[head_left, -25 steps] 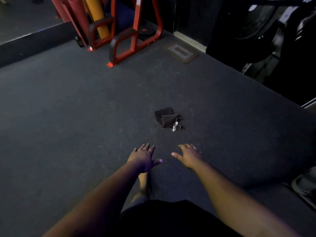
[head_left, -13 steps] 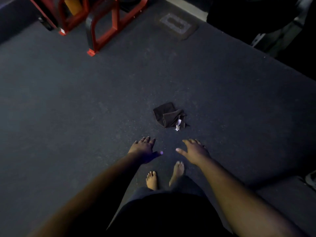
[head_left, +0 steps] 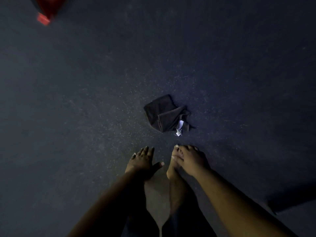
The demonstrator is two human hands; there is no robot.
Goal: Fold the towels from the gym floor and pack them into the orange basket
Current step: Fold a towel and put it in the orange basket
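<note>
Ahead, the crumpled dark towel (head_left: pixel 166 114) lies on the gym floor (head_left: pixel 85 100), long axis running left to right; both empty, spread hands reach toward it, right hand (head_left: pixel 191 159) nearer than left hand (head_left: pixel 142 161).

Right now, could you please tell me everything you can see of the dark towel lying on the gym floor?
The towel is small, dark, brownish-black soft cloth, lying crumpled and loosely folded over itself on the speckled dark floor. A white tag sticks out at its near right edge. Neither hand touches it: the left hand and right hand reach toward it with open fingers, short of its near edge.
</note>
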